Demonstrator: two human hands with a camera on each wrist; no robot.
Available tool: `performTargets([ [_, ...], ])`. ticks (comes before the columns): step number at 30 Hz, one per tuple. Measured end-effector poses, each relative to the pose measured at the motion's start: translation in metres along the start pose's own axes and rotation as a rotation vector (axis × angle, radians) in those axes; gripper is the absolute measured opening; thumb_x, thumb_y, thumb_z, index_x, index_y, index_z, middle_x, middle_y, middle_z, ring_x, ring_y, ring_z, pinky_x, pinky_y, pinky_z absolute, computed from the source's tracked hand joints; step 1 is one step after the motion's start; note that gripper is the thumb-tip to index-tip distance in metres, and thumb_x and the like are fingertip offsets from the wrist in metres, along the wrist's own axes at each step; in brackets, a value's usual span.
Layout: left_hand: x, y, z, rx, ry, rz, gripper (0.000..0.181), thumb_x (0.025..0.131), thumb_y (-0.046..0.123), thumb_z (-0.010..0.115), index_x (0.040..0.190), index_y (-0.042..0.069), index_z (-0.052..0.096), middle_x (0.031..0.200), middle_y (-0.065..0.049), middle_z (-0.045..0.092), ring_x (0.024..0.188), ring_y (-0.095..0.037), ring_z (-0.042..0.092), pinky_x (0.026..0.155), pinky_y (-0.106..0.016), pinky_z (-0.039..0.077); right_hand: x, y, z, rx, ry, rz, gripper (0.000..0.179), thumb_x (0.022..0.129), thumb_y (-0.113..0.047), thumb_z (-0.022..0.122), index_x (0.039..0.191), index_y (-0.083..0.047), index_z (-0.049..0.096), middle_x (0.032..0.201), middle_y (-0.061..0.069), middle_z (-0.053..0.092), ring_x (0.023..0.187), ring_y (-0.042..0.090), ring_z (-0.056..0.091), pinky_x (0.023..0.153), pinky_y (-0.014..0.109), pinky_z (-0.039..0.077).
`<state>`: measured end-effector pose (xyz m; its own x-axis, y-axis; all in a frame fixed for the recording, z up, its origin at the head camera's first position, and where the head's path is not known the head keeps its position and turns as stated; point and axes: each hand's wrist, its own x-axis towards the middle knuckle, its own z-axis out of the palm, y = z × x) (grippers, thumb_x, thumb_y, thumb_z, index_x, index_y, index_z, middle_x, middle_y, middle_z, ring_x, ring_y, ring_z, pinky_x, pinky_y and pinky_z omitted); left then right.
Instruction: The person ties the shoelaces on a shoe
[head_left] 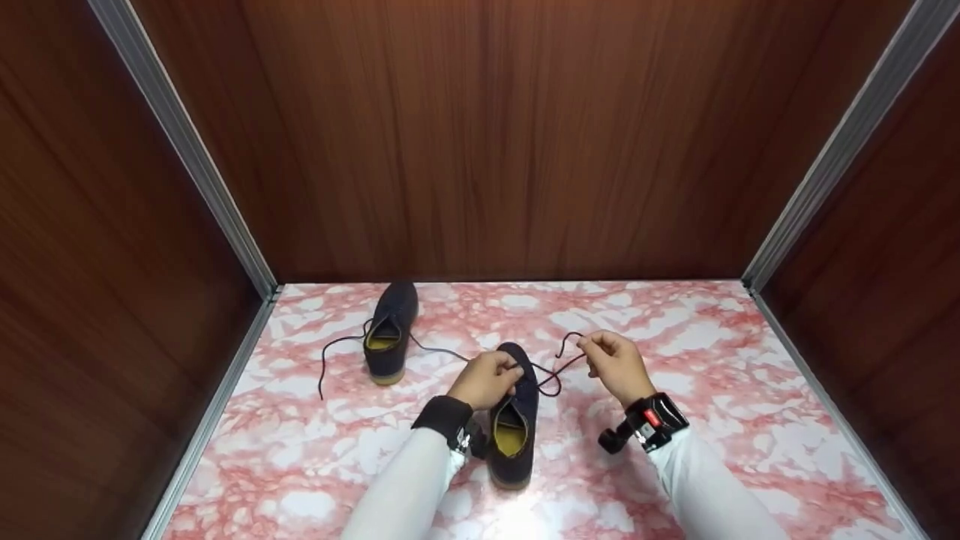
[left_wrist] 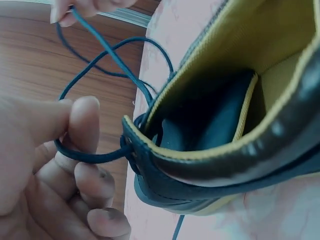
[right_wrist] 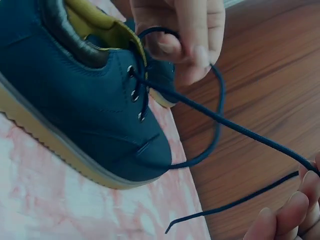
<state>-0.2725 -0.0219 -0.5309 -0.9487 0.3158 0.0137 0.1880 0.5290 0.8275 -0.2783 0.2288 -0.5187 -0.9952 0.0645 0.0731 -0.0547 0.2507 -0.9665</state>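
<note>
A dark navy lace-up shoe (head_left: pixel 528 409) with a yellow lining stands on the tabletop, its toe pointing away from me. Above its front, my left hand (head_left: pixel 484 380) pinches one lace between thumb and forefinger; the left wrist view shows this lace (left_wrist: pixel 92 158) bent in a loop out of the eyelets. To the right of the shoe, my right hand (head_left: pixel 619 365) pinches the other lace (right_wrist: pixel 245 131), drawn taut from the top eyelet. Its loose tip hangs free beyond those fingers. In the right wrist view the two laces cross. Part of the shoe's upper is hidden by my left hand.
A matching shoe (head_left: pixel 390 330) stands farther back on the left, its untied laces spread on both sides. Red-and-white marbled tabletop (head_left: pixel 315 450) lies underneath. Brown wood-grain panels (head_left: pixel 480 150) with grey metal corner strips enclose the back and sides.
</note>
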Motion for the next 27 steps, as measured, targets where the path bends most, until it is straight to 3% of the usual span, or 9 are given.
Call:
performTargets([
  [5, -0.001, 0.0, 0.002, 0.035, -0.047, 0.033, 0.013, 0.092, 0.026, 0.077, 0.1, 0.015, 0.078, 0.09, 0.003, 0.073, 0.081, -0.007, 0.059, 0.081, -0.027, 0.05, 0.008, -0.017, 0.008, -0.07, -0.039, -0.089, 0.014, 0.1, -0.016, 0.07, 0.094, -0.003, 0.073, 0.07, -0.006, 0.059, 0.06, 0.014, 0.058, 0.063, 0.027, 0.055],
  [9, 0.001, 0.0, 0.006, 0.077, -0.051, 0.053, 0.019, 0.083, 0.031, 0.085, 0.095, 0.017, 0.08, 0.088, 0.006, 0.07, 0.08, -0.006, 0.056, 0.076, -0.025, 0.048, 0.014, -0.034, 0.015, -0.124, -0.097, -0.139, 0.014, 0.099, -0.016, 0.071, 0.095, -0.003, 0.073, 0.07, -0.005, 0.06, 0.059, 0.012, 0.056, 0.06, 0.025, 0.052],
  [16, 0.005, -0.002, 0.012, 0.099, 0.023, 0.095, 0.015, 0.089, 0.031, 0.081, 0.088, 0.016, 0.081, 0.079, 0.009, 0.066, 0.073, -0.004, 0.055, 0.07, -0.022, 0.046, 0.022, -0.054, 0.028, -0.226, -0.244, -0.215, 0.02, 0.098, -0.022, 0.074, 0.104, -0.004, 0.079, 0.073, -0.004, 0.063, 0.06, 0.005, 0.054, 0.058, 0.019, 0.047],
  [21, 0.004, -0.006, 0.013, 0.04, 0.03, 0.086, 0.016, 0.092, 0.029, 0.075, 0.087, 0.015, 0.08, 0.076, 0.012, 0.062, 0.073, -0.004, 0.055, 0.071, -0.021, 0.045, 0.026, -0.053, 0.03, -0.25, -0.341, -0.218, 0.026, 0.103, -0.021, 0.067, 0.122, -0.005, 0.076, 0.083, 0.005, 0.065, 0.067, 0.006, 0.057, 0.06, 0.02, 0.05],
  [27, 0.002, -0.011, 0.009, -0.064, 0.052, 0.055, 0.018, 0.094, 0.022, 0.071, 0.082, 0.01, 0.076, 0.072, 0.011, 0.056, 0.067, -0.004, 0.052, 0.067, -0.019, 0.043, 0.027, -0.031, 0.023, -0.238, -0.294, -0.157, 0.029, 0.108, -0.022, 0.059, 0.126, -0.005, 0.074, 0.083, 0.01, 0.065, 0.064, 0.015, 0.058, 0.058, 0.021, 0.048],
])
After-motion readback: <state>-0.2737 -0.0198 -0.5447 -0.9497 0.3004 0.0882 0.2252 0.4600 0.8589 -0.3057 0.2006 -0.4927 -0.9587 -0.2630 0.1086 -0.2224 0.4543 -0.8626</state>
